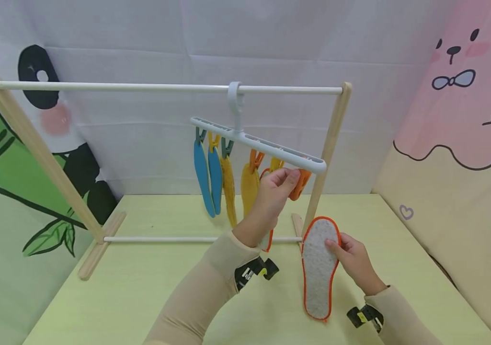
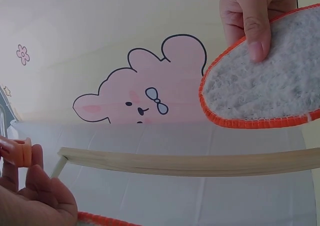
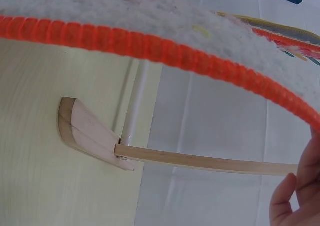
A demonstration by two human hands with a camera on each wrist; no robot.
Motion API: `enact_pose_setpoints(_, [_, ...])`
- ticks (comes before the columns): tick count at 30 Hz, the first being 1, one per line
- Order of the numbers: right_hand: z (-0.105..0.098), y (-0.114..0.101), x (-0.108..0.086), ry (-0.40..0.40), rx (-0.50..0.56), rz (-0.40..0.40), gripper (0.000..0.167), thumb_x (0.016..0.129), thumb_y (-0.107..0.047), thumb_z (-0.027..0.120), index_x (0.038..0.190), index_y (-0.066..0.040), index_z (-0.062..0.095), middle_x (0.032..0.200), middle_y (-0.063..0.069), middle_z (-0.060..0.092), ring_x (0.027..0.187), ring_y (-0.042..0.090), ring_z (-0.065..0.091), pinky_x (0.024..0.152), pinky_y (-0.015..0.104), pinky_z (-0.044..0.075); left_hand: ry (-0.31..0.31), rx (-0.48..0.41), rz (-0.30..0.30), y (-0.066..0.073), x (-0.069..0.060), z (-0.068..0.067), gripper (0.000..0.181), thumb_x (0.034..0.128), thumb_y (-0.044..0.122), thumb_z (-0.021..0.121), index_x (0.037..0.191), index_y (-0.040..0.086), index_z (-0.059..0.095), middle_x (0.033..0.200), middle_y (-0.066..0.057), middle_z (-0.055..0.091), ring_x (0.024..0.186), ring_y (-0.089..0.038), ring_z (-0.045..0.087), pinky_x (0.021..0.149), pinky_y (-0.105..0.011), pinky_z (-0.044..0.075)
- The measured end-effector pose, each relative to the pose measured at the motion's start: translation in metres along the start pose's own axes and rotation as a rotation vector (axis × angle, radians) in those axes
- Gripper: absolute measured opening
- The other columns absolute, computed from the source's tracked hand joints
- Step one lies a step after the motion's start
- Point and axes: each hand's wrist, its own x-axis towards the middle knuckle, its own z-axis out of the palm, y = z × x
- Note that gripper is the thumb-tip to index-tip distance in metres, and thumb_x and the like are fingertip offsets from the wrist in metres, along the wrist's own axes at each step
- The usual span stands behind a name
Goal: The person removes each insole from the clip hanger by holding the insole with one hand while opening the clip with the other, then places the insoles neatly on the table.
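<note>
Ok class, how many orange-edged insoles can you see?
2: one orange-edged insole in the right hand; another hangs below the hanger, partly hidden behind the left hand. More may be hidden there.

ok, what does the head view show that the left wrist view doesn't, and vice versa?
Head only: hanger hook, blue insoles, yellow insoles, lower white rod.

Left wrist only: flower drawing on the wall.

Both: left grip pinching the orange clothespin, right grip holding the orange-edged insole, a wooden post, and the pink bear drawing.
</note>
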Motion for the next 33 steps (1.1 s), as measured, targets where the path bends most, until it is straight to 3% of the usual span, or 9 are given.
enact_pose_setpoints(5, [-0.001, 0.004, -0.003, -0.013, -0.01, 0.038, 0.02, 0.094, -0.004, 0.059, 0.102, 0.014, 0.059, 0.074, -0.005, 0.063, 0.065, 0.007, 0.06, 0.059, 0.024, 0.05, 0.006, 0.002, 0.001, -0.001, 0.0, 0.0, 0.022, 0.0989, 0.004, 0.05, 0.092, -0.016, 0.055, 0.066, 0.001, 0.044, 0.065, -0.011, 0.041, 0.064, -0.023, 0.036])
enact_pose_setpoints(15, [0.0, 0.01, -0.002, -0.016, -0.007, 0.025, 0.017, 0.094, -0.001, 0.058, 0.103, 0.014, 0.06, 0.075, -0.004, 0.063, 0.065, 0.006, 0.059, 0.059, 0.023, 0.049, 0.011, 0.021, -0.014, 0.001, -0.003, -0.002, 0.024, 0.0994, 0.006, 0.05, 0.098, -0.017, 0.056, 0.072, 0.001, 0.046, 0.071, -0.012, 0.042, 0.067, -0.023, 0.037])
enact_pose_setpoints(26, [-0.004, 0.019, 0.011, -0.003, -0.005, 0.11, 0.025, 0.096, -0.009, 0.059, 0.107, 0.013, 0.059, 0.077, -0.001, 0.063, 0.066, 0.007, 0.059, 0.062, 0.023, 0.049, -0.005, -0.016, 0.019, 0.004, -0.006, -0.001, 0.022, 0.0995, 0.004, 0.049, 0.089, -0.014, 0.054, 0.066, 0.0, 0.043, 0.064, -0.012, 0.041, 0.064, -0.024, 0.036])
enact_pose_setpoints(33, [-0.007, 0.027, 0.014, -0.011, -0.014, 0.122, 0.027, 0.097, -0.011, 0.058, 0.109, 0.014, 0.058, 0.079, 0.001, 0.063, 0.067, 0.007, 0.059, 0.062, 0.024, 0.049, 0.003, -0.017, 0.016, 0.005, -0.006, -0.002, 0.022, 0.0993, 0.004, 0.049, 0.09, -0.015, 0.054, 0.067, 0.001, 0.044, 0.065, -0.011, 0.041, 0.064, -0.023, 0.036])
